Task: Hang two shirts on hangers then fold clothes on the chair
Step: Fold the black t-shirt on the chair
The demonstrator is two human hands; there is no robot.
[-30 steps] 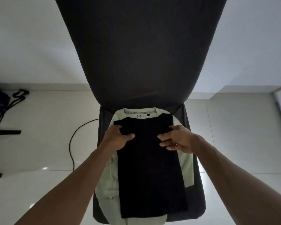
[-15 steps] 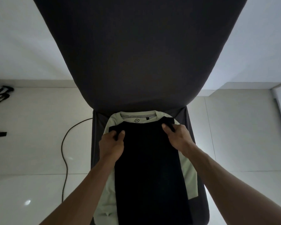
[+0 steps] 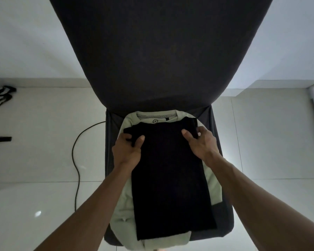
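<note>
Since a moment ago my hands have slid out to the top corners of the black garment (image 3: 170, 178), and those corners have bunched up a little under my fingers. My left hand (image 3: 128, 151) is pinched shut on the corner toward the chair's left edge, thumb on top; my right hand (image 3: 200, 142) grips the corner toward the right edge, fingers curled behind the cloth. It is soft and light, I judge, limp with no stiffness of its own, so it will sag wherever I do not hold it; the two top corners, where I already have it, look like the best places to lift from for the next fold. It lies as a long narrow strip, its long axis running from the chair back toward the front edge of the seat, with the top end pointing at the backrest. Under it lies the pale green shirt (image 3: 214, 185), collar toward the backrest, showing on both sides and at the front. Both rest on the dark chair (image 3: 152, 51); a cable (image 3: 76, 160) curls on the floor to the left.
</note>
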